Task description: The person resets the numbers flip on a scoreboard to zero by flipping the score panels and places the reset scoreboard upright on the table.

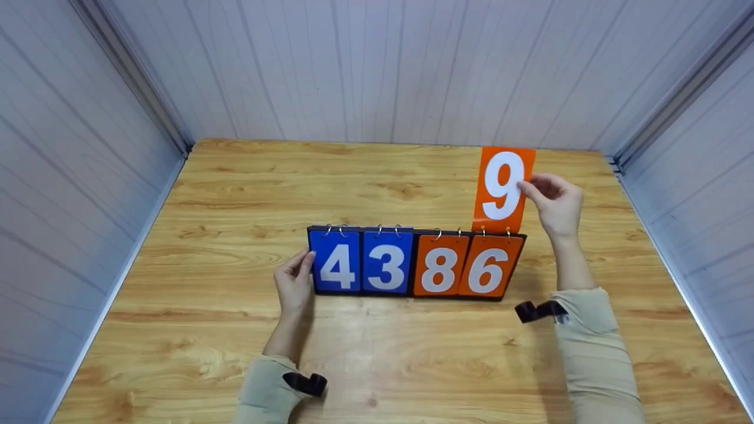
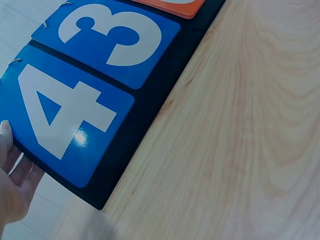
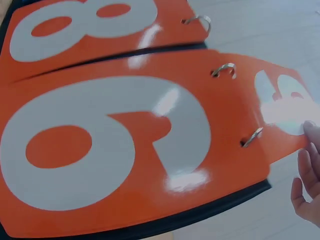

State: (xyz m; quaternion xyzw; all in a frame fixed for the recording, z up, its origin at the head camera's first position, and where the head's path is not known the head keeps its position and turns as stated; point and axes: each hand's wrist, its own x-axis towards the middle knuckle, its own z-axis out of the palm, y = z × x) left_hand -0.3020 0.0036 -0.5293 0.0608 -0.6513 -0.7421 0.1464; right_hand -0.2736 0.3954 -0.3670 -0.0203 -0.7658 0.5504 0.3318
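Flip scoreboard (image 1: 415, 266) stands on the wood-grain surface (image 1: 400, 365) between the two hands, numbered side facing the person. Left to right it shows a blue 4 card (image 1: 323, 270), a blue 3 card (image 1: 370, 253), an orange 8 card (image 1: 419, 274) and an orange 6 card (image 1: 470, 268), hung on metal rings (image 1: 509, 233) along the top edge. Left hand (image 1: 293, 285) pinches the board's left edge beside the 4, thumb in front, fingers behind. Right hand (image 1: 559, 206) pinches the right edge of an orange 9 card (image 1: 489, 176), thumb on its numeral side; that card is held raised above the 6, attached by its rings. Right fingers are apart from the board's frame, above its upper right corner.
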